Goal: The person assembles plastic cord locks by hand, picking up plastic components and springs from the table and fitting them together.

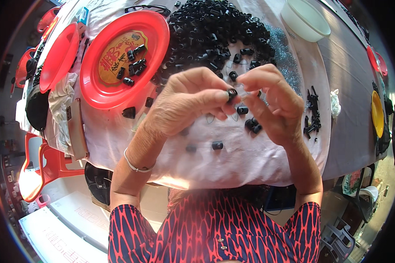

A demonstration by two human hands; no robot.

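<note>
A: In the head view, what does the person hold?

B: The left hand (186, 103) pinches a small black plastic piece (231, 93) between thumb and fingertips, closed narrowly on it. The right hand (274, 103) meets it from the other side, fingers curled in tight; a thin wire loop seems to sit at its fingertips, though it is too fine to be sure, so whether that hand grips anything cannot be told.

A: Where does the piece lie, taking the big heap as the landmark?

B: The pile of black plastic pieces (215, 37) spreads over the far part of the cloth-covered table (250, 162). The held piece sits on the near side of that pile, raised above the cloth, between the two hands and touching the left fingertips. It looks short and stubby, with its rounded end facing the right hand.

A: Which hand is nearer to it?

B: The left one, since it carries it; the right fingertips are just beside it.

A: And around the pile?

B: Left of the pile sits a red plate (125, 57) with a few black pieces in it. To the right of the pile stands a white bowl (305, 19). Near of the pile, under the hands, loose black pieces (217, 145) lie scattered on the cloth. Further right of the pile lies a black sprue of parts (312, 115).
</note>
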